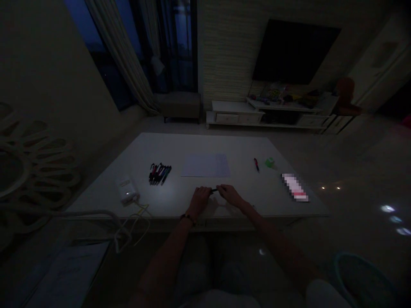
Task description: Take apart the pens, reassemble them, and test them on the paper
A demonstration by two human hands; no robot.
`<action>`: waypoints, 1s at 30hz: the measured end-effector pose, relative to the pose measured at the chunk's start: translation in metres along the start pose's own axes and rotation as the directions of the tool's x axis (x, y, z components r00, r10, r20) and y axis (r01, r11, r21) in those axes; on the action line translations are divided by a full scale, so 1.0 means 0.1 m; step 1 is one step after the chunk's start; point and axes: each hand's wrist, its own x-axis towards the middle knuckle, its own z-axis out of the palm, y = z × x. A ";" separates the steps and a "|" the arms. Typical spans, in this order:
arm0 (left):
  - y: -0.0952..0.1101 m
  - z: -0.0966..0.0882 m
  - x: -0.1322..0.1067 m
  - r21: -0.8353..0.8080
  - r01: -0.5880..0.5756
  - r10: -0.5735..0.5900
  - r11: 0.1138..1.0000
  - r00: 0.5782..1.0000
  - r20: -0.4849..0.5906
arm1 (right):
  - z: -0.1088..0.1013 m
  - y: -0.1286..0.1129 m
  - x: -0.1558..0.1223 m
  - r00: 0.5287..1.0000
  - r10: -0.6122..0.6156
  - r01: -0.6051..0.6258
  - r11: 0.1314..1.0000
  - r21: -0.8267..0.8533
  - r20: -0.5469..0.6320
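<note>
The room is dark. Both my hands rest on the near part of a white table (167, 145). My left hand (199, 199) and my right hand (228, 194) are closed on the two ends of a thin dark pen (213, 191) held between them. Beyond the hands lies a white sheet of paper (206, 165). Left of the sheet sits a bunch of several pens (159, 173). A single red pen (256, 164) and a small green thing (269, 162) lie to the right.
A white power adapter (127, 189) with cables sits at the table's left edge. A pink and white flat object (294, 187) lies at the right edge. Behind the table stand a low TV cabinet (269, 112), a dark screen (293, 51), curtains (123, 55) and a small bench (180, 105).
</note>
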 end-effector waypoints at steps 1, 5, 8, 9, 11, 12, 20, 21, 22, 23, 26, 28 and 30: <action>0.00 0.00 0.00 -0.001 -0.002 0.002 1.000 1.000 -0.002 | 0.00 -0.01 0.00 0.999 0.035 -0.035 0.999 0.003 0.015; 0.00 0.01 0.00 0.000 -0.008 0.008 1.000 1.000 -0.005 | -0.02 -0.01 -0.01 0.999 -0.034 0.035 0.998 -0.050 0.025; 0.00 0.00 -0.01 0.010 -0.032 0.032 0.999 0.999 0.007 | 0.00 0.01 -0.01 0.996 -0.016 0.020 0.999 -0.038 0.084; 0.00 0.00 0.00 0.011 -0.040 0.040 0.999 0.999 0.013 | 0.01 0.02 -0.01 0.993 0.030 -0.027 0.999 -0.029 0.112; 0.01 -0.01 0.00 0.009 -0.040 0.040 0.999 0.999 0.017 | -0.01 0.04 -0.01 0.984 0.103 -0.101 0.995 -0.016 0.143; 0.01 -0.01 0.00 0.006 -0.036 0.036 0.999 0.999 0.017 | -0.03 0.04 -0.01 0.985 0.097 -0.095 0.995 -0.024 0.145; 0.00 -0.01 -0.02 0.002 -0.045 0.045 0.999 0.999 -0.004 | -0.13 -0.01 -0.03 0.980 -0.061 0.077 0.994 -0.081 0.189; 0.00 -0.01 -0.03 0.014 -0.046 0.047 0.999 0.999 -0.013 | -0.09 0.00 -0.02 0.978 0.002 0.004 1.000 -0.030 0.208; 0.00 -0.01 -0.03 0.025 -0.049 0.050 0.998 0.999 -0.021 | -0.06 0.01 -0.02 0.971 0.066 -0.071 0.997 0.014 0.231; -0.01 -0.01 -0.03 0.033 -0.052 0.053 0.998 0.998 -0.025 | -0.04 0.02 -0.01 0.960 0.120 -0.134 0.990 0.040 0.253; -0.01 0.01 -0.02 0.037 -0.054 0.055 0.998 0.998 -0.023 | -0.07 0.02 0.00 0.960 0.109 -0.107 0.994 -0.023 0.258; -0.01 0.03 -0.01 0.023 -0.054 0.054 0.998 0.998 -0.019 | -0.15 0.00 -0.02 0.976 0.008 0.027 0.987 -0.159 0.216; -0.02 0.04 -0.01 0.010 -0.064 0.064 0.998 0.998 -0.022 | -0.20 -0.02 -0.04 0.977 -0.075 0.133 0.946 -0.296 0.199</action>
